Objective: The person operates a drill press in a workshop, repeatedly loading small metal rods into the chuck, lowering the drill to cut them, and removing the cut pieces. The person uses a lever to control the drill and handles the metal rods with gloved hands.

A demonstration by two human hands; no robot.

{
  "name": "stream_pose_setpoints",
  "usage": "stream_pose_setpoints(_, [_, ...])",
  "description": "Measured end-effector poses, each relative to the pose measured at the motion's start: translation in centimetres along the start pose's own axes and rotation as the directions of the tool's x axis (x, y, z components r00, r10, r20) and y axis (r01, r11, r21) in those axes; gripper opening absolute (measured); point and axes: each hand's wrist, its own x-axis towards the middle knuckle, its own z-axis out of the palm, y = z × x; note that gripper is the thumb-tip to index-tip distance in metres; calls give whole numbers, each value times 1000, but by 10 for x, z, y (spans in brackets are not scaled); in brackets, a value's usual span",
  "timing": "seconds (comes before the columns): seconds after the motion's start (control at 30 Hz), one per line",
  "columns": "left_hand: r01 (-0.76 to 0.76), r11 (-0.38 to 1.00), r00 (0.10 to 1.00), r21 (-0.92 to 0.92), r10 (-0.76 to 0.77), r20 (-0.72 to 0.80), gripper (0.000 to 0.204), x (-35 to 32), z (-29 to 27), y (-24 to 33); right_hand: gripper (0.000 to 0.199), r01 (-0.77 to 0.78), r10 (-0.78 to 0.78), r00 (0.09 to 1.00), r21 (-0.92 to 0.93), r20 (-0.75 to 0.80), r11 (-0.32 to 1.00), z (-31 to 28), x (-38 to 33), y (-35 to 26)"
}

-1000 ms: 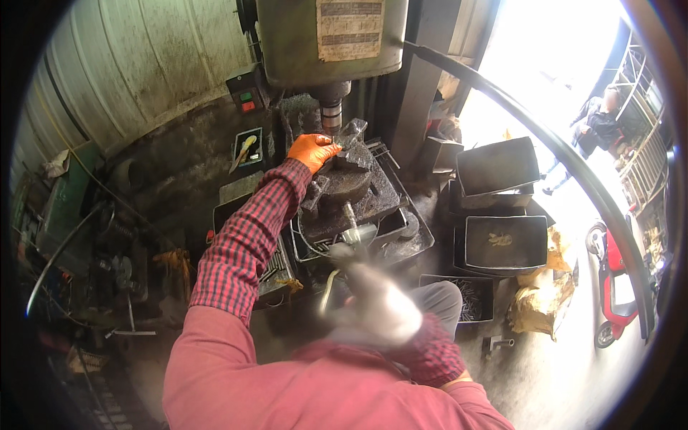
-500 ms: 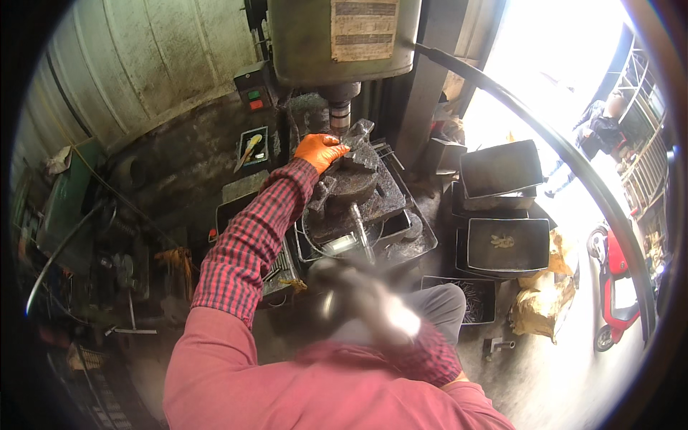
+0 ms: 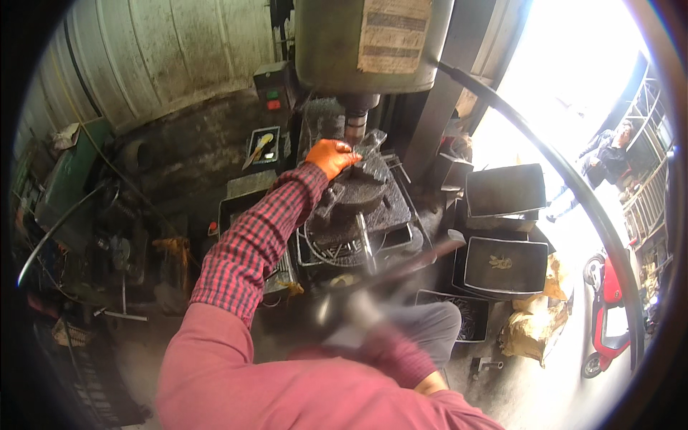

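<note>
Under the drill spindle (image 3: 356, 123), the gloved left hand (image 3: 331, 155) pinches a metal workpiece (image 3: 373, 143) in its grip.

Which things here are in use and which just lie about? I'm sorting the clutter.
In use:
left hand in orange glove, on the vise
drill spindle
right hand, blurred, gripping a handle

Lying about:
black trays
switch box
red vehicle
</note>
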Motion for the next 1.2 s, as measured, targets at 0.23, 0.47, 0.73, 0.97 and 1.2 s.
stream_pose_setpoints(0.23, [31, 990, 998, -135, -24, 50, 45, 5, 3, -5, 38, 203, -295, 902, 294, 316, 934, -56, -15, -43])
stream_pose_setpoints(0.47, [-33, 999, 993, -36, 37, 112, 51, 2, -2, -1, 40, 14, -350, 901, -788, -257, 616, -135, -16, -11])
stream_pose_setpoints(0.73, [38, 891, 999, -453, -32, 20, 58, -25, -10, -14, 36, -216, -438, 657, -709, -614, 671, -103, -25, 90])
stream_pose_setpoints(0.97, [200, 874, 669, 443, 208, -714, 65, -79, -128, -116, 44, -259, -307, 673, -603, -673, 755, -85, -47, 155])
stream_pose_setpoints(1.2, [359, 912, 851, 199, -232, -471, 52, -70, -134, -185, 36, -273, -232, 730, -585, -643, 763, -88, -48, 144])
